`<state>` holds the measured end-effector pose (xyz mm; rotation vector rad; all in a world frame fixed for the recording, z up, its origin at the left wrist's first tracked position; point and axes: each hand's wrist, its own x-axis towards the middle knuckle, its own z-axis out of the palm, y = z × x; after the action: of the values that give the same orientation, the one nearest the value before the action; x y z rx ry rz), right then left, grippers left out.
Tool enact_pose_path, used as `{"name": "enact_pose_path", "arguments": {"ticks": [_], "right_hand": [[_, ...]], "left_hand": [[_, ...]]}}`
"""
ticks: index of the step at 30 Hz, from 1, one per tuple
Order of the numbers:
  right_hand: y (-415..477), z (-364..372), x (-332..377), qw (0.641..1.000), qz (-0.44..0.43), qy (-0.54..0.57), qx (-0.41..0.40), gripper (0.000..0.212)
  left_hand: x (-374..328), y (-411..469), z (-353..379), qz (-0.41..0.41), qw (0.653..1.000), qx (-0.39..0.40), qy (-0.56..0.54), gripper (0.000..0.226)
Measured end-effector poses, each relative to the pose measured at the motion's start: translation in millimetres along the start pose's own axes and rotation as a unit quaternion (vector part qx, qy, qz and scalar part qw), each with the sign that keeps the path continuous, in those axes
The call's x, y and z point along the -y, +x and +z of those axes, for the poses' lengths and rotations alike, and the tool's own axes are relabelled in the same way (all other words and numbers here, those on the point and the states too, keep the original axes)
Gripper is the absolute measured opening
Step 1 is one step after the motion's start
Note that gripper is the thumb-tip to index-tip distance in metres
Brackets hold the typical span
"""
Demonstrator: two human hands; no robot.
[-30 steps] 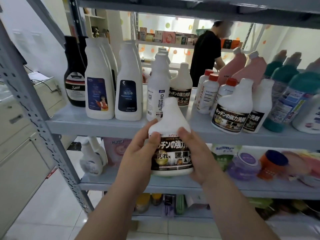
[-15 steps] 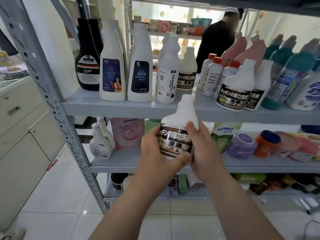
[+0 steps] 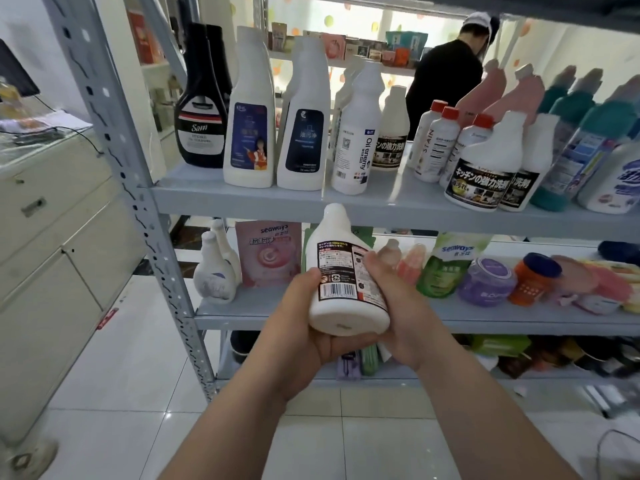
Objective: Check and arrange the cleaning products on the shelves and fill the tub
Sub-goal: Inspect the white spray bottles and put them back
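I hold a white cleaner bottle (image 3: 341, 271) in front of the grey metal shelf unit (image 3: 242, 202), tilted so its base faces me and its back label with a barcode shows. My left hand (image 3: 304, 323) cups it from the left and underneath. My right hand (image 3: 398, 306) grips its right side. On the upper shelf stand a black bottle (image 3: 201, 123), tall white bottles (image 3: 249, 133), and matching white bottles with black labels (image 3: 485, 168). The lower shelf carries pouches (image 3: 268, 252), a purple jar (image 3: 490, 280) and an orange jar (image 3: 535, 277).
A cream cabinet (image 3: 52, 237) stands to the left of the shelf post (image 3: 131, 174). A person in black (image 3: 446, 81) stands behind the shelves. White floor tiles (image 3: 138, 375) lie below. More goods sit on the bottom shelf (image 3: 519, 358).
Both hands turned the bottle from its front label to its back label and tipped its base toward me. My view shifted down and to the left.
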<state>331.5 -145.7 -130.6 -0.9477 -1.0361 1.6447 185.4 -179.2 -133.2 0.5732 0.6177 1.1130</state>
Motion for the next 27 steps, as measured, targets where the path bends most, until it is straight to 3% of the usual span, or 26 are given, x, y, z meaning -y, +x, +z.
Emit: {"name": "enact_pose_path", "arguments": {"ticks": [6, 10, 15, 18, 19, 23, 27], "right_hand": [[2.8, -1.7, -19.2, 0.998, -0.055, -0.038, -0.012, 0.057], [0.4, -6.4, -25.0, 0.991, -0.097, -0.087, 0.003, 0.067], [-3.5, -7.3, -21.4, 0.987, -0.101, -0.127, -0.022, 0.040], [-2.0, -11.3, -16.1, 0.996, -0.074, -0.052, 0.001, 0.034], [0.4, -12.7, -17.2, 0.998, -0.061, -0.017, 0.022, 0.040], [16.0, -9.6, -31.1, 0.991, 0.017, 0.098, 0.089, 0.108], [26.4, 0.1, -41.1, 0.995, -0.030, 0.061, 0.069, 0.098]], "left_hand": [[-1.5, -0.3, -22.7, 0.033, 0.990, -0.086, 0.106, 0.034], [6.3, 1.2, -40.3, 0.074, 0.981, -0.086, 0.158, 0.037], [11.6, 7.2, -38.1, 0.126, 0.969, -0.121, 0.177, 0.029], [17.0, 9.3, -33.8, 0.104, 0.975, -0.158, 0.114, 0.021], [18.4, 9.1, -32.8, 0.088, 0.979, -0.159, 0.091, 0.022], [22.6, 7.2, -32.5, 0.026, 0.985, -0.140, 0.096, 0.035], [14.2, 5.7, -38.2, -0.012, 0.988, -0.124, 0.092, 0.064]]}}
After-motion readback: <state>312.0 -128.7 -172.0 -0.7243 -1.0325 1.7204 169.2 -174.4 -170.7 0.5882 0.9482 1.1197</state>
